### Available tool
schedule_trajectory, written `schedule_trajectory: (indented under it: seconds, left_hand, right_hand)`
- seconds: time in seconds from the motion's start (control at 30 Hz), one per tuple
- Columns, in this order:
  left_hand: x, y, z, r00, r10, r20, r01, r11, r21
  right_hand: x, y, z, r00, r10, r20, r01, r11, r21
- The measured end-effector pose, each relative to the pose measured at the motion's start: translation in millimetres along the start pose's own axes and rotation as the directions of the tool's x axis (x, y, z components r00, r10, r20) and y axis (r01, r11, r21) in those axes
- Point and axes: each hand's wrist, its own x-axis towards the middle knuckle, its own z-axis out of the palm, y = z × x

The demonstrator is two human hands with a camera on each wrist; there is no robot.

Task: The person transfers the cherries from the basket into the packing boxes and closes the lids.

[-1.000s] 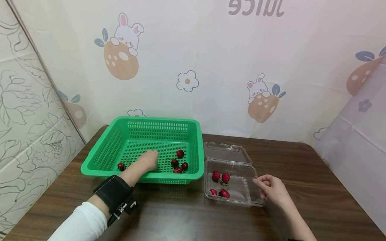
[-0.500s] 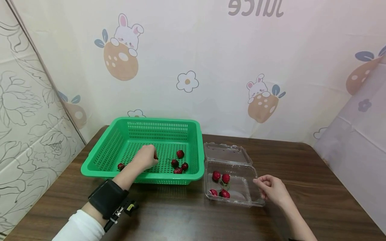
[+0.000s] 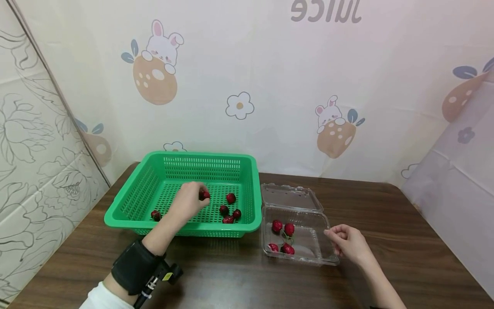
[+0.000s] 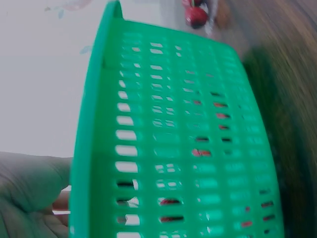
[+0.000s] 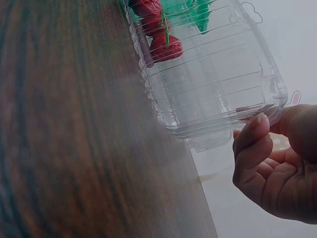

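In the head view my left hand (image 3: pixel 188 201) is over the green basket (image 3: pixel 252 193), thumb and fingers pinching a small round red piece of produce (image 3: pixel 205 195). That piece is above the basket floor. More of the same lie inside: several at the right (image 3: pixel 230 198) and a dark red one (image 3: pixel 155 215) near the front left. A clear plastic clamshell box (image 3: pixel 308 240) with its lid laid back holds several red pieces (image 3: pixel 287 248), some with thin green stems. My right hand (image 3: pixel 347 242) pinches the box's right rim. In the left wrist view the basket wall partly hides my left hand (image 4: pixel 32 193).
A dark wooden table (image 3: pixel 231 279) carries the basket and the box side by side, nearly touching. Behind them hangs a pale printed curtain (image 3: pixel 239 137). The box's open lid (image 3: pixel 291 196) leans toward the back. A black wrist strap (image 3: pixel 137 266) sits on the left forearm.
My left hand has moved up and to the right within the basket, and a red piece now shows between its fingers. The right hand and box stay still.
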Motion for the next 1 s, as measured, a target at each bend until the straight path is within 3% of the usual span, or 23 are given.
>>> schedule_trajectory:
  seconds: [0.23, 0.53, 0.8, 1.0]
  left_hand:
    - [-11.7, 21.2, -0.2, 0.993, 0.074, -0.087, -0.082, 0.993, -0.083]
    - [-23.2, 45.3, 4.7, 0.972, 0.123, -0.201, -0.163, 0.966, -0.198]
    - [-30.5, 65.7, 12.3, 0.927, 0.231, -0.295, -0.3, 0.93, -0.214]
    - [-34.2, 83.3, 20.2, 0.883, 0.333, -0.332, -0.417, 0.881, -0.224]
  right_hand:
    - [-1.0, -1, 0, 1.0, 0.001, 0.003, -0.001, 1.0, 0.003]
    - [-1.0, -1, 0, 1.0, -0.004, 0.002, 0.004, 1.0, 0.001]
    - [-1.4, -1, 0, 1.0, -0.009, 0.0, 0.009, 1.0, -0.001]
    - [-1.1, -1, 1, 1.0, -0.011, -0.002, 0.011, 1.0, -0.002]
